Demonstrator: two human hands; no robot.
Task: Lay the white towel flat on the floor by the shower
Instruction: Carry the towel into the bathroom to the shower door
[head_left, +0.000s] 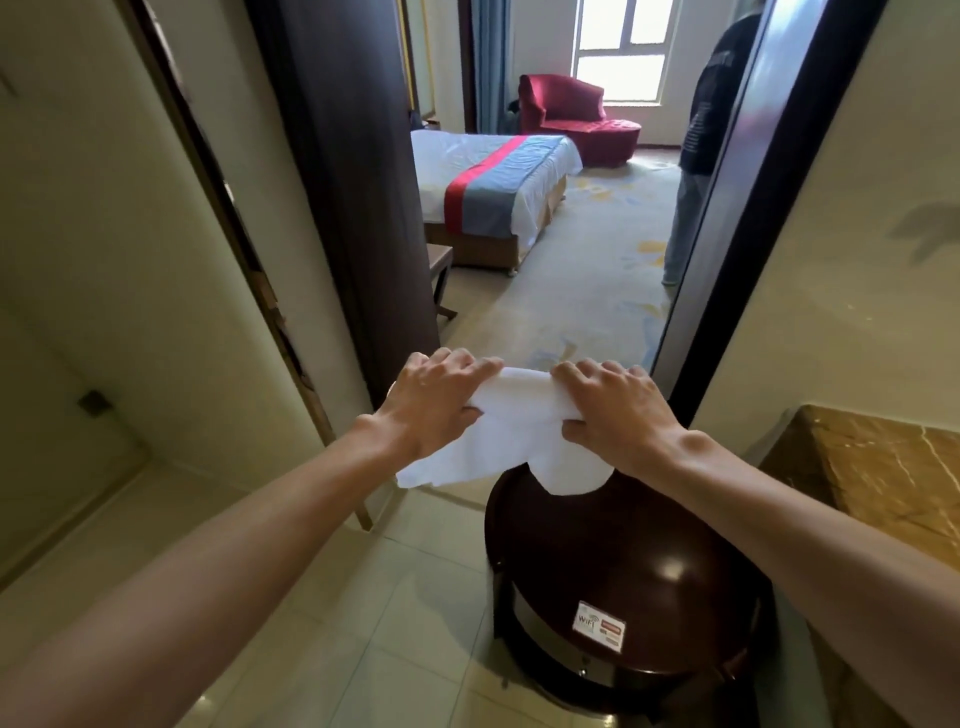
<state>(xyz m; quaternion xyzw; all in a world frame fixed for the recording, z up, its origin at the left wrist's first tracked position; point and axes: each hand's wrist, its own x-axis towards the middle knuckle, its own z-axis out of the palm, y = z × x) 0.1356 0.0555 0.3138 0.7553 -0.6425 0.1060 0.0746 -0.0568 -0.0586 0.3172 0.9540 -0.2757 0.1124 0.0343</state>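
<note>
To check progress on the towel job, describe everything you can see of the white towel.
The white towel is plain, soft-looking cloth, partly folded and bunched. The left hand grips its left end and the right hand its right end, holding it in the air with loose folds hanging below. Its lower edge overlaps the round dark table in view; contact cannot be told. It is not yet on the tiled floor.
</note>
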